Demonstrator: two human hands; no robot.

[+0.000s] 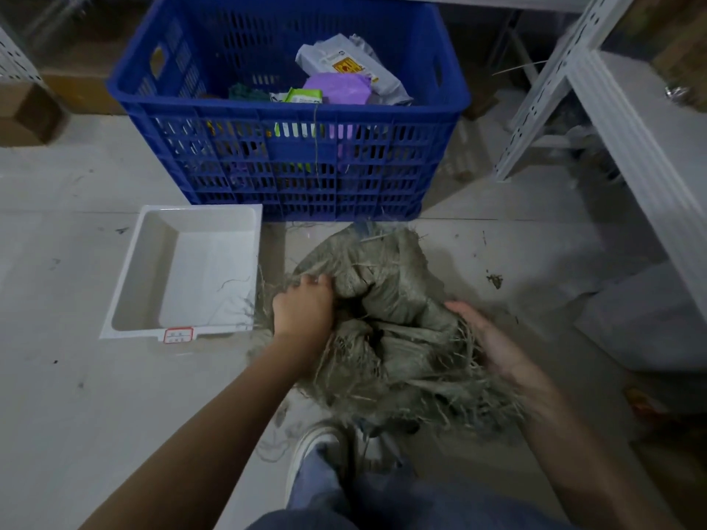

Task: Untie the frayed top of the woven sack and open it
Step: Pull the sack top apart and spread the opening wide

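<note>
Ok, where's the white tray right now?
In the head view, the white tray sits on the floor left of the woven sack, just in front of the blue crate.

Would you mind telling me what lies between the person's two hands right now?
In the head view, the bunched, frayed top of the woven sack fills the stretch between the left hand and the right hand.

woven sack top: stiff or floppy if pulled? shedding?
Likely floppy: the woven sack is crumpled into soft folds where the left hand grips it. Probably sheds: frayed strands hang loose by the right hand. Weight can't be judged.
</note>
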